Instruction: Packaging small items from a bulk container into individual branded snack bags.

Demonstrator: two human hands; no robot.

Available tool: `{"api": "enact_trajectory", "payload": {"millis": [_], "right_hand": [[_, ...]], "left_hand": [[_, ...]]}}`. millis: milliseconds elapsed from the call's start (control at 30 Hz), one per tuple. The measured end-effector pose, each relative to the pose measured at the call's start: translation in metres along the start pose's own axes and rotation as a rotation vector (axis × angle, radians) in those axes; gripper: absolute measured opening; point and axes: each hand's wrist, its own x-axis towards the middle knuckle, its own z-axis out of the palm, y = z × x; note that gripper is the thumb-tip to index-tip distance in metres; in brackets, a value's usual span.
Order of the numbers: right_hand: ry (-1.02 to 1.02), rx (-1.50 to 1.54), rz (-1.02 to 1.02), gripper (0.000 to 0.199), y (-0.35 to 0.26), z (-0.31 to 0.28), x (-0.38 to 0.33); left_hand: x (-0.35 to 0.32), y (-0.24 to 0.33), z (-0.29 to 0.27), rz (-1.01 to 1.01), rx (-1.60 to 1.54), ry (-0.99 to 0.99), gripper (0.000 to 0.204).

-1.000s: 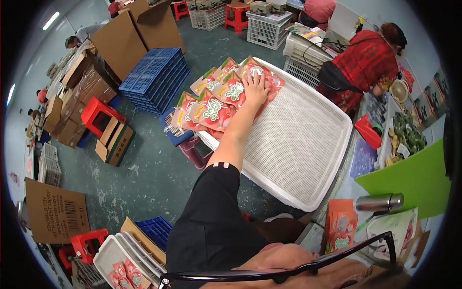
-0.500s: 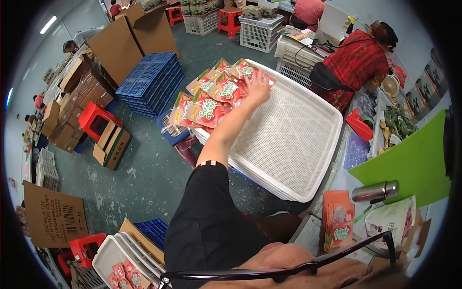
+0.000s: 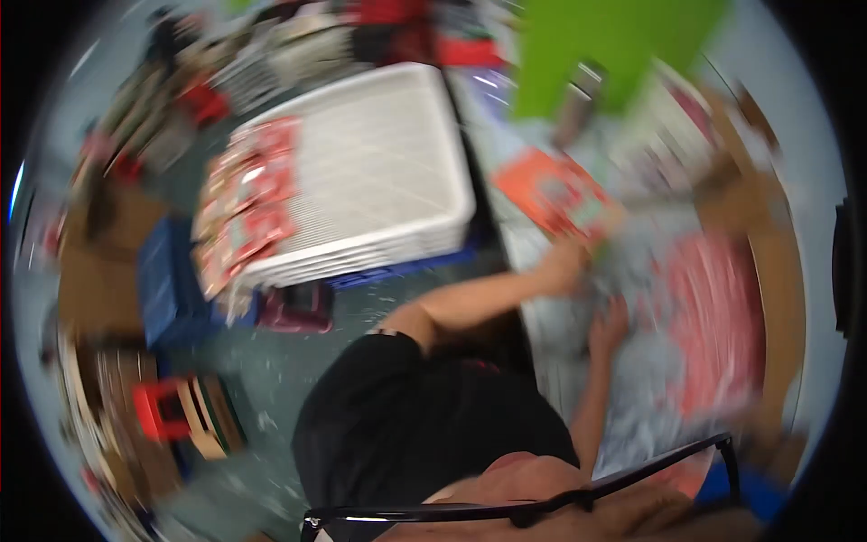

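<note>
The picture is smeared by motion. My left hand (image 3: 564, 266) reaches across to the work table on the right and is at the near edge of orange-red printed pouches (image 3: 555, 194); its fingers are too blurred to show whether they grip. Close by, to its lower right, my right hand (image 3: 610, 325) is low over the table surface, its fingers blurred too, with nothing visible in it. More red pouches (image 3: 257, 194) lie in overlapping rows along the left side of a white perforated tray (image 3: 379, 154), the topmost of a stack.
A metal bottle (image 3: 580, 99) and a green board (image 3: 623, 45) are beyond the pouches. Pinkish-red plastic wrap or bags (image 3: 713, 325) and a cardboard box edge (image 3: 781, 307) are at the right. A red stool (image 3: 161, 411) and a blue crate (image 3: 167, 280) are on the left floor.
My view has swung to the right. My left hand has left the pouches on the tray and moved over to those on the table. My right hand has come into view.
</note>
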Motion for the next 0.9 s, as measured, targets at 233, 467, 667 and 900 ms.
{"api": "enact_trajectory", "payload": {"millis": [233, 467, 667, 900], "right_hand": [[0.169, 0.085, 0.153, 0.033, -0.032, -0.043, -0.028], [0.178, 0.073, 0.186, 0.029, -0.034, -0.050, -0.032], [0.203, 0.071, 0.176, 0.028, -0.038, -0.049, -0.031], [0.226, 0.086, 0.200, 0.028, -0.041, -0.049, -0.031]], "left_hand": [[0.026, 0.021, 0.006, 0.081, 0.223, 0.000, 0.039], [0.077, -0.001, 0.032, -0.414, 0.480, -0.233, 0.067], [0.078, -0.009, 0.035, -0.257, 0.444, -0.187, 0.046], [0.091, -0.017, 0.044, -0.335, 0.144, -0.023, 0.028]]}}
